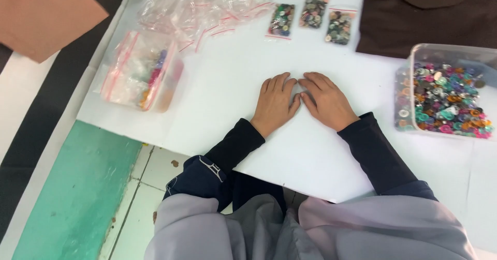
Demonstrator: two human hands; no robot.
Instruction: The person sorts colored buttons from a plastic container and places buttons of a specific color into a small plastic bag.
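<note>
Both hands lie flat on the white sheet (pixel 222 94) that covers the work surface, palms down and fingers stretched out, and they hold nothing. The left hand (pixel 276 102) and the right hand (pixel 325 99) touch each other at the thumbs and forefingers, in the middle of the sheet. To the right, well apart from the right hand, stands a clear plastic box (pixel 420 53) full of coloured buttons. Above the hands, three small bags of buttons (pixel 310 18) lie in a row. To the left lies a bigger bag (pixel 141 72) with mixed small things, and behind it a heap of empty zip bags (pixel 207 9).
</note>
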